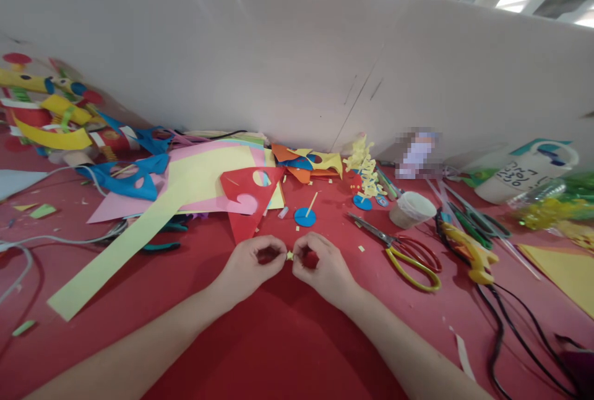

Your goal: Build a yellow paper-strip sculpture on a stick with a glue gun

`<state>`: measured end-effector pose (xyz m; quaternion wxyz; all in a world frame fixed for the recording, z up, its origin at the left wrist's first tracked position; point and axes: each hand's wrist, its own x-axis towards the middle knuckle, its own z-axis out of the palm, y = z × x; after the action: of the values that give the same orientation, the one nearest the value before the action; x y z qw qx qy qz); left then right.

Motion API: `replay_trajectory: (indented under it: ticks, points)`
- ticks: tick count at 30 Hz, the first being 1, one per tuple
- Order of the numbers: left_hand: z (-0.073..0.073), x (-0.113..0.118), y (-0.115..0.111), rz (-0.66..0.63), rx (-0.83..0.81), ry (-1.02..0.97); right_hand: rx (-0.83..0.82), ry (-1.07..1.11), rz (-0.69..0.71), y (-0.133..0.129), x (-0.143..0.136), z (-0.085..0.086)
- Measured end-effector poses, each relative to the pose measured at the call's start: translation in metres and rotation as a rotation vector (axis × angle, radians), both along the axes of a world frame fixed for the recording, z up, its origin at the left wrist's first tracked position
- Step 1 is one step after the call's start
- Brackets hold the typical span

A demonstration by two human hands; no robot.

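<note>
A tiny yellow piece is pinched between both hands, low over the red table. My left hand holds its left side with thumb and fingertips. On its right side, my right hand grips it in the same kind of pinch. Just beyond the hands a blue disc lies on the table with a thin pale stick rising from it at a slant. A red paper shape with an oval hole lies beyond my left hand.
Scissors, a white cup and a yellow glue gun with black cables lie on the right. Coloured paper sheets and blue-handled pliers are on the left. Yellow curly pieces stand near the wall.
</note>
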<state>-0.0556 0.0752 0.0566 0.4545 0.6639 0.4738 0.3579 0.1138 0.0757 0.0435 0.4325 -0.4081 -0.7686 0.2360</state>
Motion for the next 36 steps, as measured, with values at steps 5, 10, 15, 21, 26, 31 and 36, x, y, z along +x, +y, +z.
replay_trajectory:
  ticks: [5,10,15,21,26,31,36]
  points:
    - [-0.0008,0.0003,0.0044,0.01,-0.055,-0.154,0.093,-0.009,-0.024,0.0001,0.0004,0.0015]
    - [-0.0001,-0.0009,0.0063,0.026,-0.088,-0.229,0.042,0.028,-0.03,0.0005,0.0017,0.0015]
    - [0.0008,-0.0006,0.0048,-0.006,-0.109,-0.25,0.021,0.063,-0.057,0.0013,0.0016,0.0027]
    - [0.0008,0.0009,0.0046,-0.033,-0.151,-0.279,0.014,0.071,-0.028,0.0018,0.001,0.0016]
    - [0.0019,0.001,0.0056,-0.028,-0.159,-0.285,0.04,0.051,-0.029,0.0014,0.0014,0.0004]
    - [0.0014,-0.0006,0.006,-0.057,-0.153,-0.255,0.086,0.025,-0.034,0.0012,0.0014,0.001]
    - [0.0005,-0.0017,0.0063,-0.066,-0.167,-0.254,0.167,-0.043,-0.024,0.0008,0.0014,0.0026]
